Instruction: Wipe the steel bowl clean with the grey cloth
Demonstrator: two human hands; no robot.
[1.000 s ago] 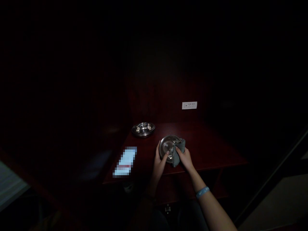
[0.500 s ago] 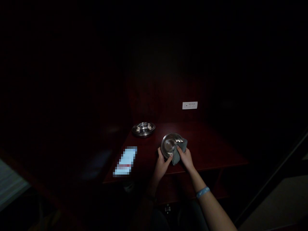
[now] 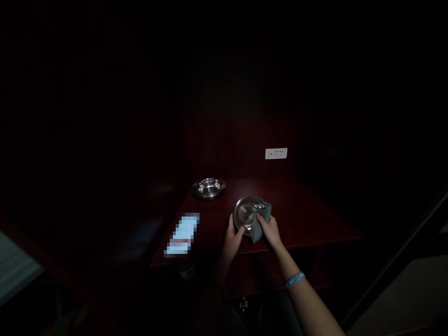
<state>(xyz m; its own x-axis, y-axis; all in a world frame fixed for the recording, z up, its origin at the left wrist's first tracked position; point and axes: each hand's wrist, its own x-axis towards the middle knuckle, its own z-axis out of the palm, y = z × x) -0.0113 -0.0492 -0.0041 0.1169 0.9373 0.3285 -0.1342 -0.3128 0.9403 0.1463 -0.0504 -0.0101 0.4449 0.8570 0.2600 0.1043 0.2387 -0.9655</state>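
A shiny round steel bowl (image 3: pixel 245 211) is held tilted above the front of the dark red table (image 3: pixel 304 219), its inside facing me. My left hand (image 3: pixel 234 237) grips its lower left rim, with the thumb on the inner side. A grey-green cloth (image 3: pixel 258 227) is folded over the bowl's right rim. My right hand (image 3: pixel 271 228) pinches the cloth against that rim, thumb on top and the other fingers hidden behind. At the back left of the table rest other steel bowls (image 3: pixel 209 187), seemingly stacked, apart from both hands.
A blurred-out, bright phone-like screen (image 3: pixel 182 234) lies at the table's left front edge. On the back wall is a white socket plate (image 3: pixel 276 153). The sides are very dark, and the table's front edge runs just beneath my hands.
The bowl has shifted slightly left and down in my hands. My left hand has moved a little left along with it, while my right hand with the cloth stays almost in place.
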